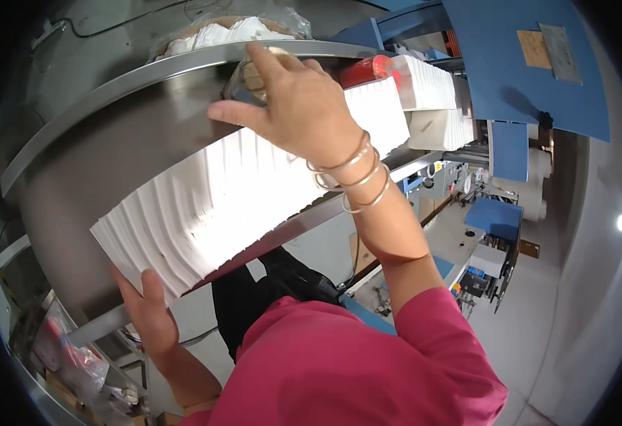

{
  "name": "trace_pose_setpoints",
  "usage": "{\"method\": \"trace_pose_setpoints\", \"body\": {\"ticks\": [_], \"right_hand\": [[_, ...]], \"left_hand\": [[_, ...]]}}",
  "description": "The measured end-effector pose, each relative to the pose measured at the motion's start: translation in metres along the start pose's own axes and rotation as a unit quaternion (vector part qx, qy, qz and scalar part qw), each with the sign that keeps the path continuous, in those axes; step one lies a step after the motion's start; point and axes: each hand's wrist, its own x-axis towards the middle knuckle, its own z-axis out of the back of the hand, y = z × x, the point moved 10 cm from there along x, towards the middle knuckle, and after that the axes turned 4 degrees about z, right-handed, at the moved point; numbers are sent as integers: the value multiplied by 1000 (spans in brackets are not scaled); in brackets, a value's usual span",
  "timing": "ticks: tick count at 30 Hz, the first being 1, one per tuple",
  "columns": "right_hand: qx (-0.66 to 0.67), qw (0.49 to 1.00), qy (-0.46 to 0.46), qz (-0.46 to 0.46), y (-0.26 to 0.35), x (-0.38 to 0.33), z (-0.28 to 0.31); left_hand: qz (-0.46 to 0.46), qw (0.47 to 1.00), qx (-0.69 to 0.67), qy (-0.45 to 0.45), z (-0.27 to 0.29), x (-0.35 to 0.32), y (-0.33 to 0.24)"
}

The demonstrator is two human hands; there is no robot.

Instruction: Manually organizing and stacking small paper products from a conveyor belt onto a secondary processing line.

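Observation:
A long row of white folded paper sheets, like napkins (176,206), stands on edge along a metal table. My left hand (151,316) grips the near corner at the row's left end, with the thumb on the near side and fingers at the end face. Over the far side of the row, my right hand (300,99) is open, thumb stretched out to the left and fingers pointing away. Partly hidden behind its fingers is a roll-like thing with a tan middle and clear edge (253,79); whether the fingers touch it cannot be seen.
A raised metal rim (176,65) borders the table's far side. Beyond it lies a clear bag of white paper (233,32). A red cylindrical thing (366,71) and more white stacks (428,85) are at the right, beside a blue machine panel (531,92).

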Motion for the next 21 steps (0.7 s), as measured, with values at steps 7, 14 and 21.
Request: {"method": "trace_pose_setpoints", "body": {"ticks": [7,14,21], "right_hand": [[-32,991,67,-108,-40,16,-30],[119,978,-163,-44,-21,-8,74],[-66,929,-340,-131,-75,-132,207]], "left_hand": [[-26,997,-26,64,-7,-3,-6],[-67,992,48,97,-13,6,-8],[-54,993,-33,100,-15,0,-24]]}}
